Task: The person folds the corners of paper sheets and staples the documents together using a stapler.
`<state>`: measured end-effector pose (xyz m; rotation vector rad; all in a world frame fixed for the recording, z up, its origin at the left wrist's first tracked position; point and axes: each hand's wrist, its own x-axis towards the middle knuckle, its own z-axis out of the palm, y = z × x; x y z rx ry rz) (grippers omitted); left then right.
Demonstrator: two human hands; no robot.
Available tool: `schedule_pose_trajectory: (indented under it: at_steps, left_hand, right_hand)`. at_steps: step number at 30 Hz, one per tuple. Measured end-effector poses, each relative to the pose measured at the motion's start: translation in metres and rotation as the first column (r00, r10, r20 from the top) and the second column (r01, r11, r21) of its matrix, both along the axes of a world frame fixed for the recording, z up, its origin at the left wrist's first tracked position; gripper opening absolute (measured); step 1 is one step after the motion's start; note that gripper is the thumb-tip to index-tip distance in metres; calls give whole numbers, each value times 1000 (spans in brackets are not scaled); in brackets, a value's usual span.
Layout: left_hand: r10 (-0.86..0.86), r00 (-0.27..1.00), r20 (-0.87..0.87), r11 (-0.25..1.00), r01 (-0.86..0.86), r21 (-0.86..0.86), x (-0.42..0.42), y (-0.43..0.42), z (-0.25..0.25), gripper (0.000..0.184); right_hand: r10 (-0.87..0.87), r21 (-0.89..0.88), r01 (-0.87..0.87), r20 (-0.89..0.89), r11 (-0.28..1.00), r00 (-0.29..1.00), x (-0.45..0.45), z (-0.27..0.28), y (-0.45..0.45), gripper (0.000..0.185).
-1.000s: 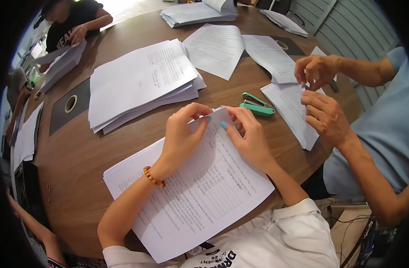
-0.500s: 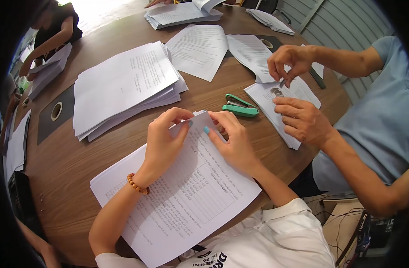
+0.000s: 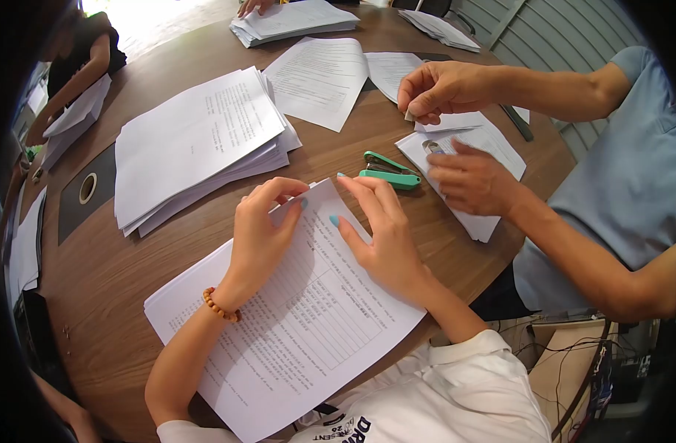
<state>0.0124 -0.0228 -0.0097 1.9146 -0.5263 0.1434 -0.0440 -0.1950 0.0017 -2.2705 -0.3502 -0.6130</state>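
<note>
A stack of printed sheets [image 3: 316, 325] lies at the table's near edge, close to my body. My left hand [image 3: 264, 229] pinches the top edge of these sheets between thumb and fingers; a beaded bracelet is on that wrist. My right hand [image 3: 382, 236] is at the upper right corner of the stack, thumb and fingers apart, with nothing gripped between them. Just beyond it lies a green stapler [image 3: 390, 171], its top arm raised.
A larger paper pile [image 3: 197, 140] lies beyond my left hand, with a loose sheet [image 3: 323, 77] farther back. At right, a co-worker's hands [image 3: 475, 177] are over another paper stack [image 3: 463, 214]. A tape roll [image 3: 87, 188] is at left.
My right hand's fingers have opened away from the sheets' corner, while my left keeps its pinch. The co-worker's upper hand has moved left, away from the other hand. The view has shifted slightly.
</note>
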Motion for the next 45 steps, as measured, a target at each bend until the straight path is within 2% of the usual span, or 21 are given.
schedule_pose_trajectory:
  at_steps: [1,2,4,7,11,15,17,24,29,31,32,36,45]
  left_hand:
    - [-1,1000,14,1000,1,-5,0,0,-1,16]
    - [-2,1000,29,1000,2,-10,1,-1,-1,19]
    - [1,1000,27,1000,-1,4,1,-1,-1,19]
    - [9,1000,21,1000,-9,21,0,0,0,19]
    - [0,1000,2,1000,0,0,0,-1,0,18]
    - [15,1000,-4,1000,-15,26,0,1,1,18]
    - [11,1000,1,1000,-11,5,1,1,-2,18]
    - [20,999,37,1000,-21,23,2,2,-3,17]
    - [20,999,44,995,-24,97,-1,3,2,19]
    - [22,999,47,996,-26,90,-1,2,5,19]
    - [23,999,41,996,-27,84,-2,1,6,19]
    - [22,1000,-2,997,-22,72,-3,0,7,19]
    - [22,999,38,999,-23,49,-3,1,6,18]
  right_hand:
    - [-39,-93,51,127,994,991,-5,6,1,39]
    - [-41,-94,53,126,994,991,-12,10,0,39]
    - [58,-228,-43,58,973,997,-30,17,-7,30]
    - [102,-164,-101,-4,981,995,-55,18,-10,22]
    - [137,-55,-133,63,990,989,-68,8,-10,12]
    - [184,-52,-181,60,982,981,-66,1,-15,16]
    - [273,-110,-263,83,958,959,-62,4,-15,12]
    - [455,-104,-443,175,891,873,-44,-7,-20,12]
    - [477,-71,-472,178,879,861,-44,-8,-26,13]
    - [501,-133,-484,168,865,849,-46,-4,-25,15]
    - [477,-131,-459,188,879,859,-47,-4,-21,22]
    - [473,-135,-454,179,881,863,-49,-8,-21,23]
    - [490,-183,-464,141,867,860,-48,-3,-20,25]
